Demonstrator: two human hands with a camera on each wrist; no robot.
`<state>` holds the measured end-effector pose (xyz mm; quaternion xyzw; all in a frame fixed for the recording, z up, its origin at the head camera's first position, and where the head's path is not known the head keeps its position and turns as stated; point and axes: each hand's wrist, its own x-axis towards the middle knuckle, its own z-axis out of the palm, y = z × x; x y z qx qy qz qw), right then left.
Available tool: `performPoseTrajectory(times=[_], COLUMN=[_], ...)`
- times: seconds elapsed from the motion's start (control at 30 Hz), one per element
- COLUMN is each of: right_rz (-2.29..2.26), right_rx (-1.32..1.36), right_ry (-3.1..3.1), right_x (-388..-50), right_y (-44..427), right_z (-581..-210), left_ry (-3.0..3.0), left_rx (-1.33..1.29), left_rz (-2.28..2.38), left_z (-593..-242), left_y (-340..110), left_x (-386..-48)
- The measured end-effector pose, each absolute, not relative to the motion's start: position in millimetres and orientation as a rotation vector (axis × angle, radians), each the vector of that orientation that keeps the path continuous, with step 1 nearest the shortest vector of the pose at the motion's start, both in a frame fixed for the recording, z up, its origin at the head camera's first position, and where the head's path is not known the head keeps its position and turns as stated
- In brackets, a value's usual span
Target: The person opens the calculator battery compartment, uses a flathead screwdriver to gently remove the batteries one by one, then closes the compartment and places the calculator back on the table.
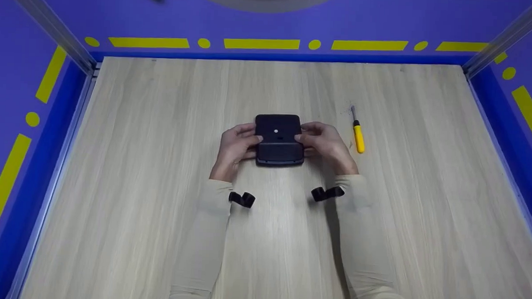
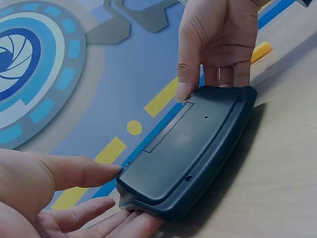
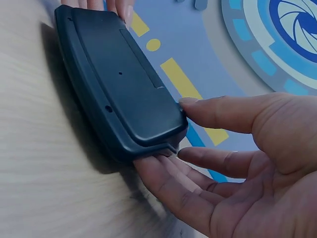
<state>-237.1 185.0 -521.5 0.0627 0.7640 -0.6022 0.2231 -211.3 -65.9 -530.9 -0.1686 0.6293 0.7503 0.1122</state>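
A black desk calculator [image 1: 278,145], its back side up, is held between both hands over the middle of the table. Its back has a thick raised end, small screw holes and a small white round spot. My left hand [image 1: 236,147] grips the left edge, thumb on the back and fingers underneath. On the opposite edge, my right hand [image 1: 327,143] grips it the same way. In the left wrist view the calculator [image 2: 183,144] is tilted, with a shadow below it. The side facing down is hidden. To the right of my right hand lies a screwdriver [image 1: 358,137] with a yellow handle.
The wooden table [image 1: 137,162] spreads out on all sides of the hands. Blue walls [image 1: 261,25] with yellow markings close it in at the back, left and right. Small dark specks lie around the screwdriver's tip. A black strap mount sits on each wrist.
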Motion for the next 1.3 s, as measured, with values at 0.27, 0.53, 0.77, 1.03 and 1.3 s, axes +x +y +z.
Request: performPoseTrajectory(times=[0.27, 0.53, 0.77, 1.03, 1.3], right_rz=[-1.642, -1.65, -1.613, -1.579, -1.476], right_rx=[0.175, 0.176, 0.161, 0.192, 0.151], right_ry=[2.145, 2.145, 2.165, 2.182, 2.345], right_x=[-236.7, -235.9, -236.5, -237.0, -235.9], right_y=[179.5, 178.1, 177.4, 176.3, 175.8], right_z=[-521.5, -519.4, -521.6, -522.1, -519.7], left_ry=[1.958, 2.104, 2.173, 2.163, 2.309], left_rx=[-0.464, -0.435, -0.408, -0.405, -0.285], left_rz=[2.154, 2.056, 2.003, 1.997, 1.845], left_z=[-530.5, -528.7, -527.5, -527.5, -529.8], left_y=[-63.1, -60.5, -59.9, -61.6, -65.1], left_x=[-210.6, -209.9, -208.3, -208.0, -209.6])
